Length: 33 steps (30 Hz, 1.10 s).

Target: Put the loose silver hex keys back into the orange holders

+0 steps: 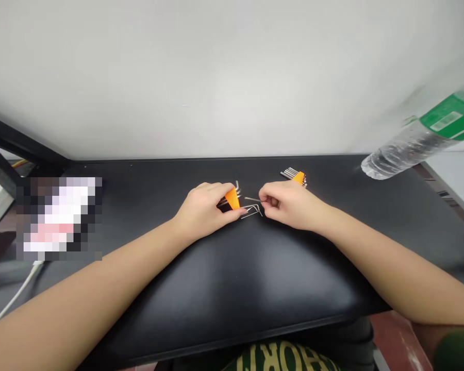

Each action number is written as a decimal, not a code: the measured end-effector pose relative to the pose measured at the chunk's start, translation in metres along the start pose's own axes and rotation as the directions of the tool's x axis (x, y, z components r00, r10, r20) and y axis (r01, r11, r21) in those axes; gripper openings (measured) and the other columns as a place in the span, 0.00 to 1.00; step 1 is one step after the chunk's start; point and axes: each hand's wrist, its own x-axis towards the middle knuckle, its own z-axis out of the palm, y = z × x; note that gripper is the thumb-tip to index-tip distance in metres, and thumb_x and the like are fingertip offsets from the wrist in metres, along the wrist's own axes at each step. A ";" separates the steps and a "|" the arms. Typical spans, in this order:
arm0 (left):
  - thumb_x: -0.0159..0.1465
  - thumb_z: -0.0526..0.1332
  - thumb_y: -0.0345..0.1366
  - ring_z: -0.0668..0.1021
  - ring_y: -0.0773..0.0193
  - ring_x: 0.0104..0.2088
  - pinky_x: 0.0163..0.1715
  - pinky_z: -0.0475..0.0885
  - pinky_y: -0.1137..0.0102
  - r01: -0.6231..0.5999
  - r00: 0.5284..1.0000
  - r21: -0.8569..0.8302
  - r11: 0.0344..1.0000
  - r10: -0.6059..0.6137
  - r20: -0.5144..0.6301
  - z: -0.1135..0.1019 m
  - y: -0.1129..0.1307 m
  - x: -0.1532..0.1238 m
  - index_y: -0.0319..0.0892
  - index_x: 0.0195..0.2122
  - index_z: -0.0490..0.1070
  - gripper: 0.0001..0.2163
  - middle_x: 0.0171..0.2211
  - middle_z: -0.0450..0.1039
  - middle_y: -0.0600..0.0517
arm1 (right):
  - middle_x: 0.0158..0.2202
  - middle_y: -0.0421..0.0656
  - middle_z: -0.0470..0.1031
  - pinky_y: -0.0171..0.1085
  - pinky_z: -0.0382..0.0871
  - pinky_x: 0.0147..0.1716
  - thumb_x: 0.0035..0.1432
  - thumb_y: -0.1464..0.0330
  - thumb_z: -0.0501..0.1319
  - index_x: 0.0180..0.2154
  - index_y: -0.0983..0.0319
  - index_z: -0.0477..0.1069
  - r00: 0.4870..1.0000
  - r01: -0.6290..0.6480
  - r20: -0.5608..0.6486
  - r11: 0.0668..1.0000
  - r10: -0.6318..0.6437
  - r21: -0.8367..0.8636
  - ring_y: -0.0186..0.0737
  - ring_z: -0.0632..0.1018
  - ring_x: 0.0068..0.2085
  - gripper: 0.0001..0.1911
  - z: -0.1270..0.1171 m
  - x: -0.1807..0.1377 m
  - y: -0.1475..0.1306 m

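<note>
Inside the left hand (204, 208) grip sits the orange key holder (232, 198); right hand (284, 205) pinches one hex key (252, 199) just beside it.

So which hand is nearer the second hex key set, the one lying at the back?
Right. The right hand sits just in front of the second hex key set; the left hand is farther left, holding the other orange holder.
</note>
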 end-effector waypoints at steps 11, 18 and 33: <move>0.62 0.69 0.53 0.78 0.62 0.31 0.41 0.72 0.66 -0.032 0.999 -0.031 0.999 0.031 -0.019 0.000 0.005 -0.001 0.44 0.45 0.75 0.19 0.32 0.79 0.54 | 0.30 0.40 0.70 0.34 0.62 0.31 0.63 0.77 0.57 0.33 0.61 0.68 0.992 0.116 -0.035 0.990 -0.119 -0.082 0.35 0.70 0.30 0.08 0.006 -0.003 -0.005; 0.63 0.68 0.53 0.77 0.61 0.30 0.40 0.72 0.65 -0.060 0.998 0.007 0.998 0.060 0.006 -0.001 0.005 -0.002 0.45 0.44 0.74 0.18 0.30 0.78 0.55 | 0.35 0.44 0.72 0.36 0.61 0.28 0.69 0.75 0.53 0.39 0.62 0.73 0.979 0.193 0.009 0.924 -0.202 -0.330 0.36 0.68 0.29 0.10 0.002 -0.009 -0.008; 0.62 0.68 0.51 0.78 0.63 0.30 0.39 0.72 0.67 -0.074 0.997 -0.017 0.997 0.074 -0.007 -0.002 0.009 -0.004 0.47 0.43 0.73 0.16 0.29 0.78 0.57 | 0.41 0.49 0.78 0.39 0.74 0.38 0.69 0.79 0.51 0.46 0.62 0.75 0.902 0.398 -0.065 0.881 -0.426 -0.255 0.41 0.77 0.39 0.15 0.003 -0.006 -0.004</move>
